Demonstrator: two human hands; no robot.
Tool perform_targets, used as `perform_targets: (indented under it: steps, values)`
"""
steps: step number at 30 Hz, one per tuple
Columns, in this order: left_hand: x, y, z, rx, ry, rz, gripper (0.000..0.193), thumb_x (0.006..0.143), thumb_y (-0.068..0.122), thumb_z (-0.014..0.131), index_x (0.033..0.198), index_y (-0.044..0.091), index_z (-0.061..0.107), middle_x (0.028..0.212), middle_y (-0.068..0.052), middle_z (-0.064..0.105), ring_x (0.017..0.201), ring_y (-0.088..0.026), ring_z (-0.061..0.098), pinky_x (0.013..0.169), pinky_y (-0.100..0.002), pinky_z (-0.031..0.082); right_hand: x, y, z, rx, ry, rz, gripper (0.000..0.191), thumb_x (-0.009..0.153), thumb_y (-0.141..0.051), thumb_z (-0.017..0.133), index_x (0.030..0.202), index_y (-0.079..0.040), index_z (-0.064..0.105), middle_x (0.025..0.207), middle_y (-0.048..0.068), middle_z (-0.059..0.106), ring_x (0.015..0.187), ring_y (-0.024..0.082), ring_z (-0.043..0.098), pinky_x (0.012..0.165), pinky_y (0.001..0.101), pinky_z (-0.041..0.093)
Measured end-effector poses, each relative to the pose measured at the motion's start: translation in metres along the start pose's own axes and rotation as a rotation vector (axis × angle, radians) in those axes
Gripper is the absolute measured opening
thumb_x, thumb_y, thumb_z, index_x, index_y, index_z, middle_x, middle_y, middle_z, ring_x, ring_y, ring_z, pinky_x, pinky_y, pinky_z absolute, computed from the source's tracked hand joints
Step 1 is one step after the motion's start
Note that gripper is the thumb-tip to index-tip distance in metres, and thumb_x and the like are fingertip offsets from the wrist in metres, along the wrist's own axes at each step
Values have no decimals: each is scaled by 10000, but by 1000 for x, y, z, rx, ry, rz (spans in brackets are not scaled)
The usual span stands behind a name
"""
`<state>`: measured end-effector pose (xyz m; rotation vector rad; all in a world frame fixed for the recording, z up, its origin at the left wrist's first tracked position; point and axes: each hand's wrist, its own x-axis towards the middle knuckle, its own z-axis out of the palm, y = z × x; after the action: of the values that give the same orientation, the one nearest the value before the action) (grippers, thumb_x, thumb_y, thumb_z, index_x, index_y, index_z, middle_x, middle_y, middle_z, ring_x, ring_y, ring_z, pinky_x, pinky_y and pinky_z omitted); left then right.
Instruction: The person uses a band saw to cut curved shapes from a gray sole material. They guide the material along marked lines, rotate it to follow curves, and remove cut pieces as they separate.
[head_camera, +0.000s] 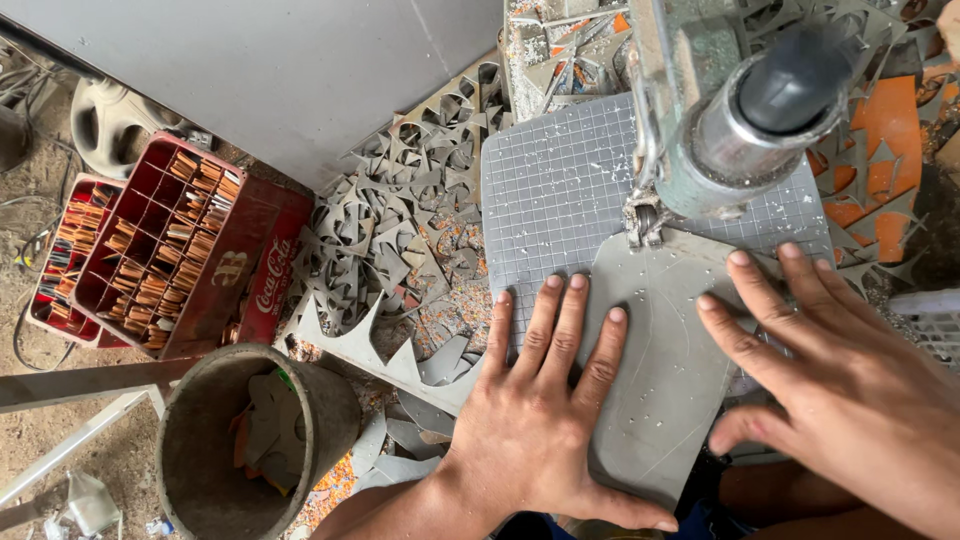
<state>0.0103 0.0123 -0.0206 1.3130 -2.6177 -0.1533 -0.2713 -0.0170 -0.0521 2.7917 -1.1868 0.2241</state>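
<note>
A flat grey sheet (668, 390) with faint curved lines drawn on it lies on a gridded cutting mat (560, 190). My left hand (540, 420) presses flat on the sheet's left part, fingers spread. Over the sheet's right edge, my right hand (850, 380) rests with fingers spread and pointing toward the machine. The sheet's far edge meets the blade area (645, 222) of a grey-green cutting machine (745, 120) that rises above the mat.
Grey offcuts (400, 220) pile up left of the mat, orange scraps (885, 170) at the right. On the floor stand red compartment crates (165, 245) with small brown pieces and a round bucket (255, 440) with scraps. A large grey board (260, 70) leans behind.
</note>
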Motion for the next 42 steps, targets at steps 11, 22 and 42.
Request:
perform_targets:
  steps: [11,22,42]
  values:
    - [1,-2,-5,27,27,-4,1439,579,1024,521,1518,-65,460,1567,-399,369,1507,-529,348,1210,-720,159,38,75,13,228,35,-190,554,529,-471,819,1058,-307,785,1342,53,696,1236,268,651,1116,521,480]
    - [8,-4,-7,17,76,-7,1420,580,1018,523,1521,-45,483,1542,-423,397,1510,-540,369,1219,-741,180,47,95,15,266,32,-270,642,570,-516,834,1105,-162,800,1089,70,771,1074,230,721,966,445,557]
    - [23,-13,-6,9,55,-8,1392,595,1017,514,1527,-16,490,1549,-429,368,1518,-544,335,1220,-735,173,63,98,7,282,60,-204,590,550,-482,851,1041,-160,804,1076,23,781,1046,178,735,999,419,562]
